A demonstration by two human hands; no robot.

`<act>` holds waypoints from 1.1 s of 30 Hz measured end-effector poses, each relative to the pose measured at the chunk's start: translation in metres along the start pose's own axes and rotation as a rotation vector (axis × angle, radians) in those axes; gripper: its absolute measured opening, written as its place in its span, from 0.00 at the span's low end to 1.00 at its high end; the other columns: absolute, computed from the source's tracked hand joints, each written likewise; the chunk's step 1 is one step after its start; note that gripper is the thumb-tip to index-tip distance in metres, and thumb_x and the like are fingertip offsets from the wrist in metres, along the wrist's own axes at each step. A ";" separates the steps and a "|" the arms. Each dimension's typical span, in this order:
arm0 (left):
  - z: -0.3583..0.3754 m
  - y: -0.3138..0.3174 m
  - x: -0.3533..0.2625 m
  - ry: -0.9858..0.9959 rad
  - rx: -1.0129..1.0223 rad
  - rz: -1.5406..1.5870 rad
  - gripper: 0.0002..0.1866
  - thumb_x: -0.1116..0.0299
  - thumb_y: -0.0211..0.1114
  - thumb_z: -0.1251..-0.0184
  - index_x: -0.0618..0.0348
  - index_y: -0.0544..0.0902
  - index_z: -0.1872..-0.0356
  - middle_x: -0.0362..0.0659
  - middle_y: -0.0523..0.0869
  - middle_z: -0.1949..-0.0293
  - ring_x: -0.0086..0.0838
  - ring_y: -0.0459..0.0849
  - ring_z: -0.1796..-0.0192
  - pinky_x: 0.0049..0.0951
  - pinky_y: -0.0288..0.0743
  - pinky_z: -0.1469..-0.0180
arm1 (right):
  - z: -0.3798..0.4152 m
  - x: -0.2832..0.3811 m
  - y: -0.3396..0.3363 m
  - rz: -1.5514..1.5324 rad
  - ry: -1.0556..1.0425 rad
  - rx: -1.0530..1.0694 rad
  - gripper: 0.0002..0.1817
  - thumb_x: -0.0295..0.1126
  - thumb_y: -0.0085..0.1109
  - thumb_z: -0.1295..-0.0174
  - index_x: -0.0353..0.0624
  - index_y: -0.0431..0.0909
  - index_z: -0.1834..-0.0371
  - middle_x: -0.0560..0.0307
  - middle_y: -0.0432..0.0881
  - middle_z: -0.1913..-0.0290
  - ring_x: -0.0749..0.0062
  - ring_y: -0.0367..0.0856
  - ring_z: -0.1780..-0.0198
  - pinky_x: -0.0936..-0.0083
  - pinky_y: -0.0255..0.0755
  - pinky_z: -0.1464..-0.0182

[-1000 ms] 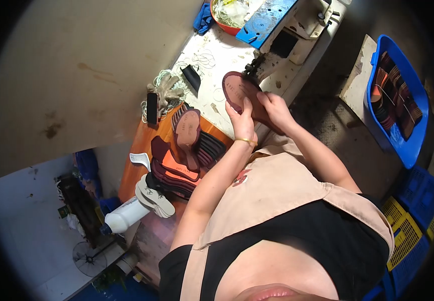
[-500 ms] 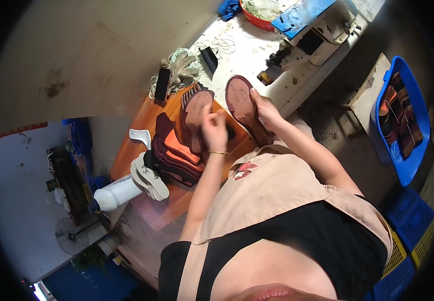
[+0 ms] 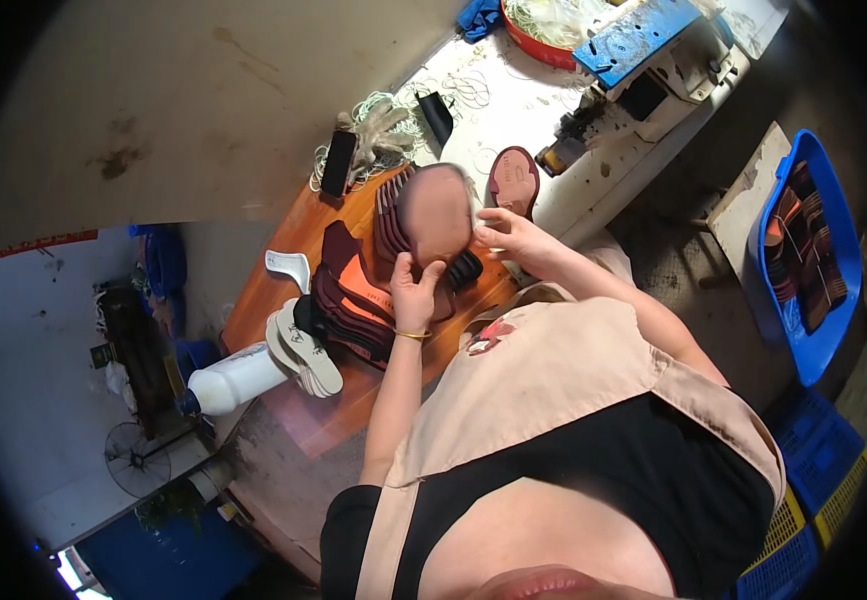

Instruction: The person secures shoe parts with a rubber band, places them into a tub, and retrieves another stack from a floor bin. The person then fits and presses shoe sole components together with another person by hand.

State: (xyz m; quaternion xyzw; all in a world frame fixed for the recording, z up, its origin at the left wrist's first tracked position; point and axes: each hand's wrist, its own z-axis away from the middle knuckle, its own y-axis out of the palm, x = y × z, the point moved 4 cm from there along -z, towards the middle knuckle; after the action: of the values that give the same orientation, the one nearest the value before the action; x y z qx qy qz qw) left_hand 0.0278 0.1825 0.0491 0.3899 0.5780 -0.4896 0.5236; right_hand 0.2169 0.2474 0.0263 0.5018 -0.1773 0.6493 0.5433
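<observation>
A pinkish shoe sole, blurred by motion, is held up over the wooden board. My left hand grips its lower end between thumb and fingers. At its right edge is my right hand, fingertips curled against the rim. Beneath and to the left stands a row of dark maroon soles, partly covered by the held one. Another pink sole with a maroon rim lies on the white table, beyond my right hand. Maroon and orange shoe pieces are stacked left of my left hand.
White insoles and a white bottle are at the board's left end. A phone and gloves lie at the far edge. A machine stands on the white table. A blue basket holds shoe pieces at right.
The right hand has let go of the maroon-rimmed sole, which now lies farther off on the table, and moved left. The left hand has closed on another sole and lifted it.
</observation>
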 end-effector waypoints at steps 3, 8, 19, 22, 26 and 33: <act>-0.009 0.019 -0.031 -0.018 0.139 0.123 0.11 0.74 0.67 0.42 0.59 0.77 0.59 0.34 0.80 0.63 0.18 0.76 0.60 0.20 0.70 0.52 | 0.006 0.031 0.017 -0.391 0.036 0.154 0.22 0.34 0.64 0.44 0.39 0.69 0.48 0.57 0.78 0.53 0.76 0.78 0.54 0.74 0.74 0.51; -0.031 0.034 -0.061 -0.022 -0.064 0.442 0.11 0.76 0.65 0.41 0.62 0.78 0.58 0.38 0.82 0.61 0.19 0.78 0.59 0.19 0.71 0.51 | 0.020 0.055 0.003 -0.406 -0.123 0.040 0.20 0.30 0.64 0.44 0.36 0.72 0.50 0.55 0.81 0.55 0.74 0.80 0.56 0.75 0.74 0.51; -0.025 0.055 -0.093 0.385 -0.180 -0.250 0.03 0.75 0.65 0.43 0.59 0.82 0.67 0.41 0.84 0.64 0.30 0.82 0.59 0.28 0.74 0.54 | 0.025 0.053 -0.003 -0.480 -0.134 -0.044 0.18 0.27 0.61 0.43 0.33 0.73 0.50 0.54 0.81 0.55 0.73 0.80 0.56 0.74 0.74 0.50; -0.023 0.062 -0.094 0.673 -0.085 -0.721 0.06 0.74 0.65 0.46 0.59 0.83 0.65 0.43 0.83 0.62 0.37 0.79 0.51 0.35 0.67 0.43 | 0.023 0.054 0.004 -0.583 -0.141 -0.114 0.14 0.25 0.58 0.41 0.33 0.73 0.52 0.53 0.81 0.56 0.73 0.80 0.58 0.75 0.76 0.54; -0.009 0.060 -0.085 0.587 0.199 -0.440 0.10 0.68 0.61 0.37 0.58 0.82 0.57 0.44 0.80 0.50 0.42 0.70 0.37 0.37 0.60 0.36 | 0.027 0.047 -0.004 -0.613 -0.186 -0.126 0.15 0.27 0.59 0.40 0.34 0.72 0.52 0.53 0.80 0.55 0.73 0.80 0.58 0.77 0.76 0.55; -0.029 0.068 -0.057 -0.222 0.331 0.387 0.13 0.69 0.60 0.34 0.64 0.75 0.52 0.37 0.81 0.61 0.16 0.77 0.60 0.18 0.70 0.53 | 0.028 0.046 -0.020 -0.433 -0.204 -0.061 0.14 0.35 0.62 0.41 0.37 0.74 0.57 0.56 0.80 0.59 0.79 0.80 0.61 0.82 0.76 0.61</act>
State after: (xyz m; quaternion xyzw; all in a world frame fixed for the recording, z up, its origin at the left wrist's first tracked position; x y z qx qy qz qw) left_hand 0.0953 0.2287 0.0944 0.5172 0.3438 -0.5080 0.5968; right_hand 0.2512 0.2567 0.0706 0.5746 -0.1390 0.4580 0.6639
